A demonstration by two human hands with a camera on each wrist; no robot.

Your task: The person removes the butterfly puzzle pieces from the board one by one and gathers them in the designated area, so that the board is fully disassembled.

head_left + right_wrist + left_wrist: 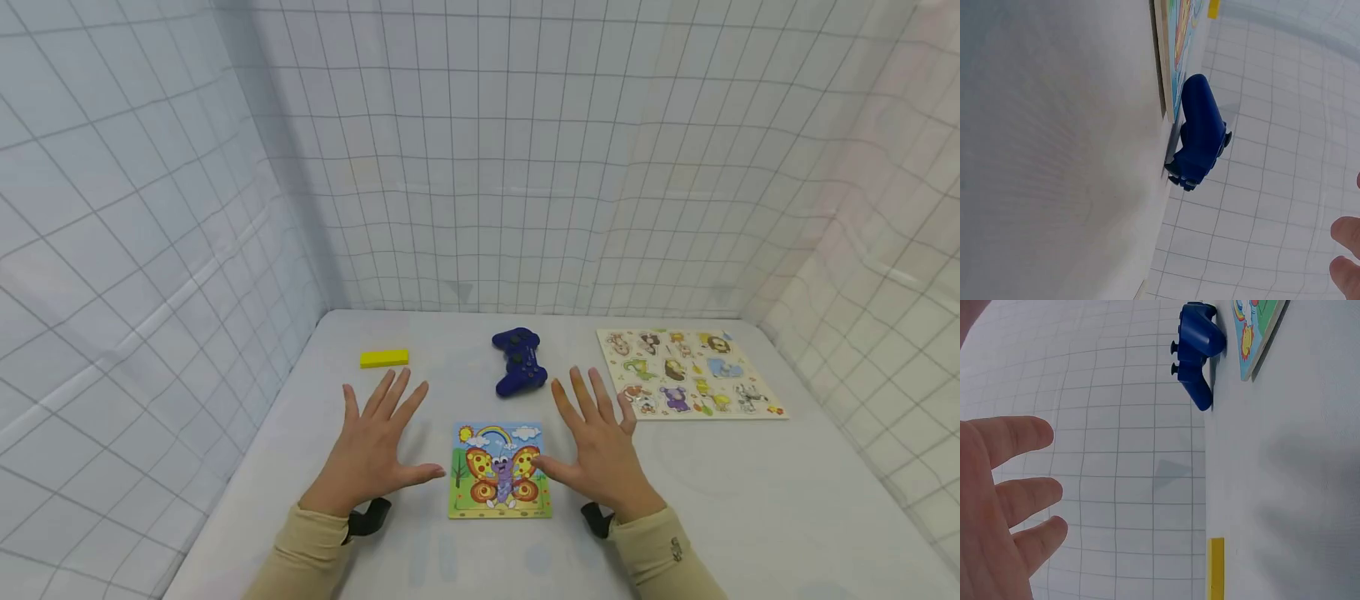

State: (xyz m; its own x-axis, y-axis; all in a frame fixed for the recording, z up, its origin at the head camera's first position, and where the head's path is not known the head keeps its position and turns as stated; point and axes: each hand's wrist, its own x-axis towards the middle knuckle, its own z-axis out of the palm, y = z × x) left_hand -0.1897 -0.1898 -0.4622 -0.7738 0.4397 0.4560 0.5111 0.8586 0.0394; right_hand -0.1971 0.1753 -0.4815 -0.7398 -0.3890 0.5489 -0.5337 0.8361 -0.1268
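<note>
My left hand [369, 450] is held over the table with fingers spread, its thumb pointing at the left edge of a square butterfly puzzle [500, 471]. On the other side, my right hand [600, 450] has its fingers spread too, and its thumb overlaps the puzzle's right side in the head view. Neither hand holds anything. Beyond the puzzle lies a dark blue game controller [519, 362], turned on a slant. Three fingers [1022, 500] of the left hand show in the left wrist view, well away from the controller. Only fingertips [1349, 234] of the right hand appear in the right wrist view.
A yellow block [385, 358] lies at the back left. At the back right is a large animal puzzle board [693, 373] with several pieces in it. White grid-patterned cloth walls [480, 167] enclose the white table [720, 517] at the back and both sides.
</note>
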